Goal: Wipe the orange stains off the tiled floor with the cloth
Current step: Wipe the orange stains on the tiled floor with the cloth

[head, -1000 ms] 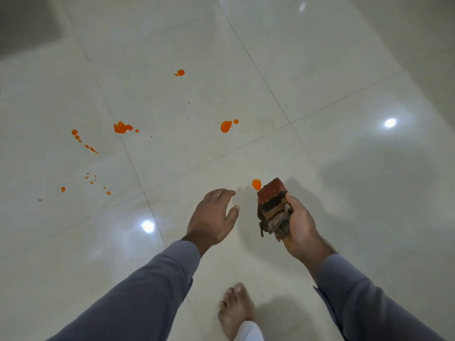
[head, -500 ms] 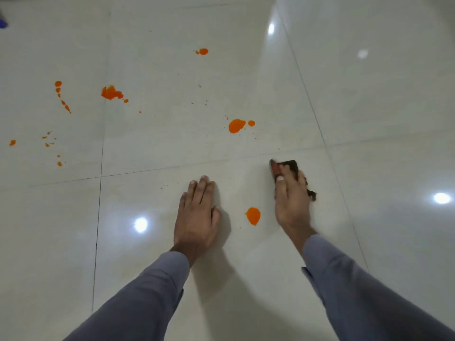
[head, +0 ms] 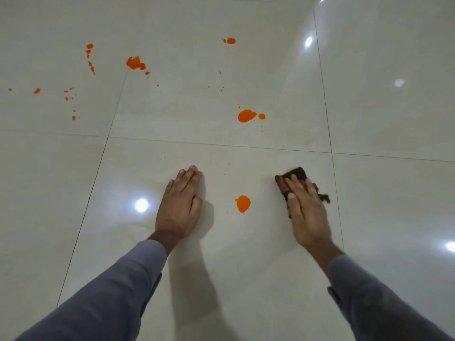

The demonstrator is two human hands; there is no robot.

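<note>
Fingers straight: right hand (head: 306,212) presses cloth (head: 295,174) on floor (head: 246,254), left hand (head: 181,205) flat

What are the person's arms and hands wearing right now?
Both arms wear long grey-blue sleeves that end at the wrists. The left hand and right hand are bare: no gloves, and no rings, watch or markings show from this view.

Lighting: dim, even overhead. Glare: round lamp reflections on glossy floor (head: 246,267), lower left and right edge. Shadows: soft, under forearms. Edges: wide-angle bowing.
</note>
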